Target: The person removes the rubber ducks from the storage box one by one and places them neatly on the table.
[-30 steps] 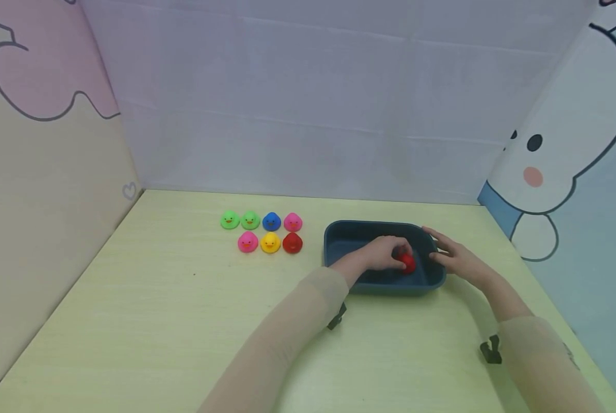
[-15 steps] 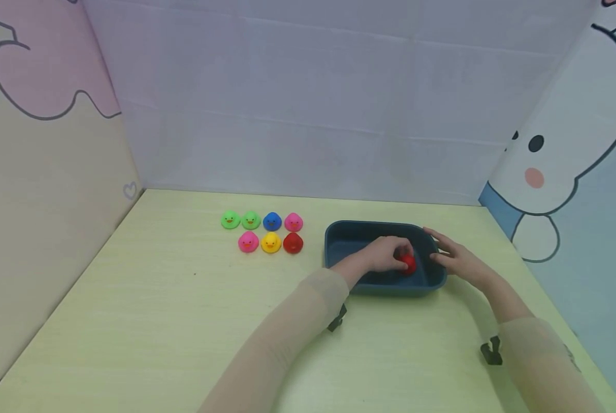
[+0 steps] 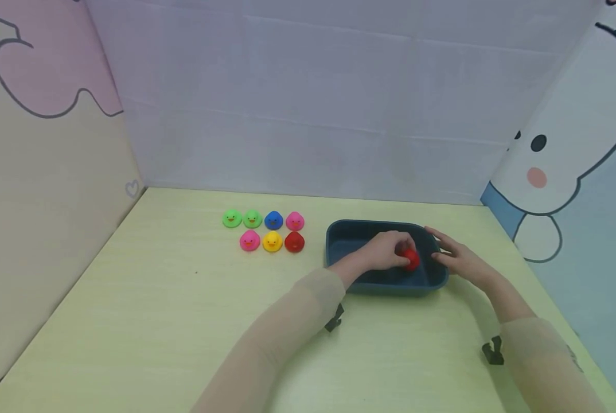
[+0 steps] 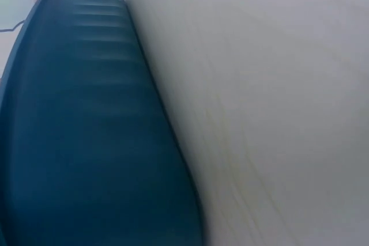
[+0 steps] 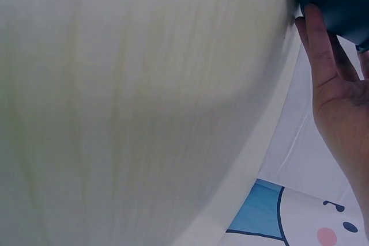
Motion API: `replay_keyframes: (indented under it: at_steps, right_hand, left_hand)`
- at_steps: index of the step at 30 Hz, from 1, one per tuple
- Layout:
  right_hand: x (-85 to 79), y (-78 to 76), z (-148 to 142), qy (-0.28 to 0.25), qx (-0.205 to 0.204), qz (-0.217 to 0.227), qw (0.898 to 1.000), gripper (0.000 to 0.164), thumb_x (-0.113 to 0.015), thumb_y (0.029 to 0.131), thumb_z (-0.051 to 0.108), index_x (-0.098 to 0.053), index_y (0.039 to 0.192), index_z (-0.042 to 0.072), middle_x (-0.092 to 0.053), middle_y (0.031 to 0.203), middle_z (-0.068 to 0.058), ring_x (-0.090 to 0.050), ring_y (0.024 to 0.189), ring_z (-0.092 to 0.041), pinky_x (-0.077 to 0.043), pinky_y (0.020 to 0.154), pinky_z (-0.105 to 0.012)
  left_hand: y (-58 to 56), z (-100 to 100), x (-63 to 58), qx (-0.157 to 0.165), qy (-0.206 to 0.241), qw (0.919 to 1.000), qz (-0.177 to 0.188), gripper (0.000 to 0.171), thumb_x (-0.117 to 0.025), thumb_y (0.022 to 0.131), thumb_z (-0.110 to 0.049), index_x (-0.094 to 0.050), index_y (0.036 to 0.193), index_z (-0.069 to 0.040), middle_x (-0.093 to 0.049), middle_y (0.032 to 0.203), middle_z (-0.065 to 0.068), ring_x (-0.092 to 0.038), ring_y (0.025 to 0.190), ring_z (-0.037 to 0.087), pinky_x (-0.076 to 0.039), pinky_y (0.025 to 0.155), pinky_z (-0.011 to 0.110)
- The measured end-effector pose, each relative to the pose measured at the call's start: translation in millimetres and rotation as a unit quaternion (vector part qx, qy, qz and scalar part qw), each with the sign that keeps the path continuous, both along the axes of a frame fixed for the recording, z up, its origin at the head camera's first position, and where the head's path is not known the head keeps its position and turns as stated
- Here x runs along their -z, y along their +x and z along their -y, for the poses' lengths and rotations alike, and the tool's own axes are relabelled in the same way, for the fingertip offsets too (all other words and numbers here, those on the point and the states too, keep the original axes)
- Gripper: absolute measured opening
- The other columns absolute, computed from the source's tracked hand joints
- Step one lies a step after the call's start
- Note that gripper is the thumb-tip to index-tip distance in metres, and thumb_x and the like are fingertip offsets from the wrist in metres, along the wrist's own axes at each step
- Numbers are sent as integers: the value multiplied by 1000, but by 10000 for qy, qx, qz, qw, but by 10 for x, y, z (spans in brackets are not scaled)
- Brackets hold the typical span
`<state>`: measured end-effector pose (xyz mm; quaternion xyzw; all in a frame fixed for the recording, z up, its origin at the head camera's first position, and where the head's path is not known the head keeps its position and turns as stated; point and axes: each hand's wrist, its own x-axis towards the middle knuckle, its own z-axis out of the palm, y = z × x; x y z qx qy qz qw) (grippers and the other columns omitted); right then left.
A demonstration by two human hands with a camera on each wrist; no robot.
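Observation:
My left hand (image 3: 388, 250) reaches into a dark blue plastic bin (image 3: 362, 283) and pinches a small red toy duck (image 3: 412, 260) between thumb and fingers. The duck's face is hidden, and its lower side sits low inside the bin. At the bin's right end is my right hand (image 3: 459, 261), its thumb over the rim and its long fingers (image 5: 320, 50) stretched along the outer wall. The left wrist view shows mostly the bin's outer side (image 4: 98, 113); the left hand and the red duck are out of sight there.
Left of the bin, several toy ducks stand in two rows: green (image 3: 232, 218), blue (image 3: 274, 220), pink (image 3: 295, 221), yellow (image 3: 272, 241) and red (image 3: 295, 242). Printed cloth walls (image 3: 308, 115) enclose the pale wooden table (image 3: 158, 298) at the back and sides.
My left hand has risen slightly with the red duck, which has shifted a little up and to the right. The right hand stays on the bin's end. The head view has drifted slightly.

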<state>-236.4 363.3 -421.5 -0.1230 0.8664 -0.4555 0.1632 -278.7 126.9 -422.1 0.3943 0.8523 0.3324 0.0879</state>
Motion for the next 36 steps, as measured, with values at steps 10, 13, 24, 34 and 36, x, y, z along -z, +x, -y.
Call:
replay_keyframes:
  at_steps: [10,13,24,34,36]
  right_hand:
    - [-7,1,10,22,18,29,10000,66,-48,99,28,-8,153,23,-11,153,-28,-30,130,-53,-50,86,-54]
    - [-13,6,21,52,14,20,10000,66,-47,100,28,-8,153,22,-10,154,-28,-24,133,-54,-48,87,-56]
    - [-25,29,16,210,55,-45,9998,66,-47,99,29,-9,153,22,-9,154,-27,-23,133,-55,-47,87,-58]
    - [-35,31,28,207,41,-41,9998,66,-47,99,30,-9,153,22,-7,155,-26,-21,133,-55,-46,88,-59]
    - [-33,31,30,203,29,-47,9998,66,-47,100,29,-8,153,22,-6,155,-26,-21,133,-55,-46,88,-59]
  left_hand:
    - [36,157,-169,-108,256,9996,100,20,-68,86,-18,-61,105,-18,-59,89,-6,-54,80,7,-43,67,13]
    - [55,212,-221,-184,286,9992,212,20,-68,86,-17,-61,104,-19,-59,90,-6,-54,81,7,-44,68,14]
    - [162,435,-378,-363,477,9975,375,19,-66,87,-18,-60,105,-20,-59,92,-6,-55,84,7,-46,69,16]
    - [237,637,-531,-343,482,9980,215,22,-67,86,-18,-59,106,-20,-59,95,-6,-55,88,8,-47,73,18]
    - [255,681,-558,-358,488,9980,200,22,-68,85,-18,-58,105,-20,-59,96,-6,-55,89,7,-47,74,18]
